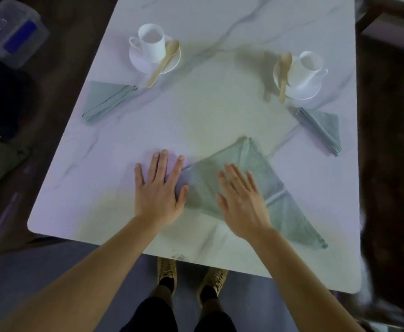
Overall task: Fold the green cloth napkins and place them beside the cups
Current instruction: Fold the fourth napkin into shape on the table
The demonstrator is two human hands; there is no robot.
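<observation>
Progress looks past halfway: left folded napkin (107,101) and right folded napkin (320,130) lie near the left cup (151,43) and right cup (309,65). The third napkin (251,164), a large triangle near the table (196,116) edge, likely needs more folds. The left hand (159,190) lies flat at its corner, and the right hand (241,202), straight-fingered and blurred, is over it. No writing is legible.

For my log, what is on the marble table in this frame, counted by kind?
green cloth napkins: 3
white cups: 2
white saucers: 2
wooden spoons: 2
Total: 9
</observation>
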